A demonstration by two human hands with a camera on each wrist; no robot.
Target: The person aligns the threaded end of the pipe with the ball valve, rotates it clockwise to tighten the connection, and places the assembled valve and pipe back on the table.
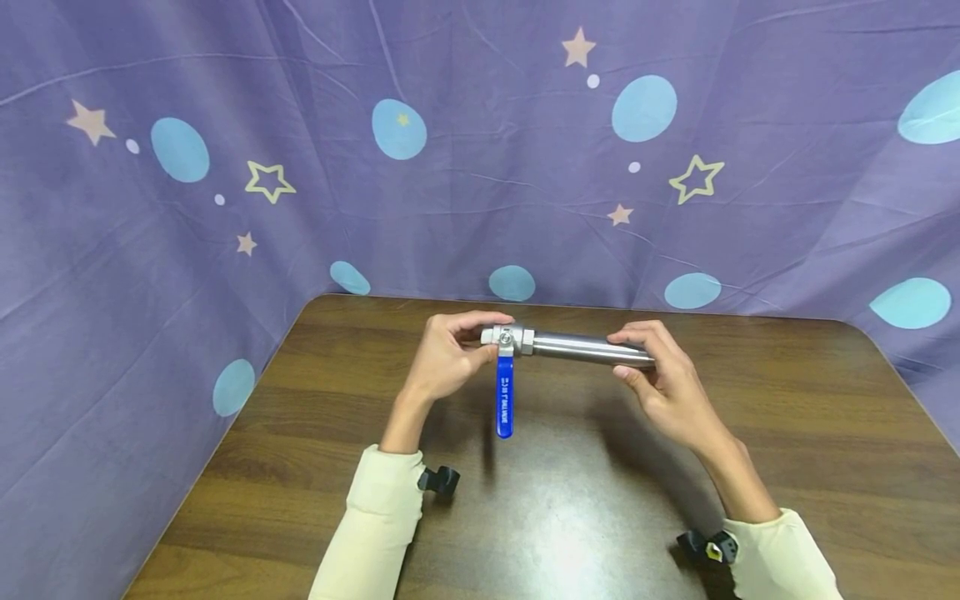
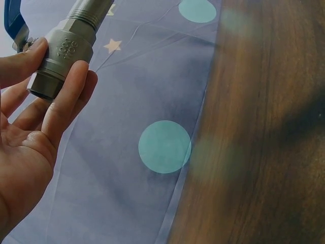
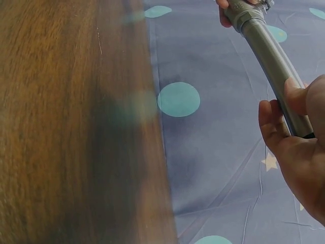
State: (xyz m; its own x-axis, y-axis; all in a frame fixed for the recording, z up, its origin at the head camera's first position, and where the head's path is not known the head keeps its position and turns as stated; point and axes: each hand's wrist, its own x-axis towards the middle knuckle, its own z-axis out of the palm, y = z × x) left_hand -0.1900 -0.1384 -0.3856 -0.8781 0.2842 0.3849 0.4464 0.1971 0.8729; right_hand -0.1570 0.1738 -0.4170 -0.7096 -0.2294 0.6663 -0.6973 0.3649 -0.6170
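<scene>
Between both hands a ball valve [image 1: 513,337] joined to a steel pipe [image 1: 577,347] is held level above the table. The valve's blue lever handle [image 1: 505,398] points toward the person in the head view. My left hand [image 1: 447,354] grips the valve body by its left end, thumb on the near side and fingers on the far side. In the left wrist view, the open hex end of the valve [image 2: 46,84] shows between the fingers. My right hand [image 1: 670,383] holds the pipe near its right end, with thumb and fingers around it. Threads show at the joint in the left wrist view.
Below lies a brown wooden table [image 1: 315,467] with a bright glare spot near its front. A purple curtain [image 1: 480,200] with stars and dots hangs behind it and along the left side. Black wrist mounts [image 1: 441,481] sit at both pale sleeves [image 1: 375,517].
</scene>
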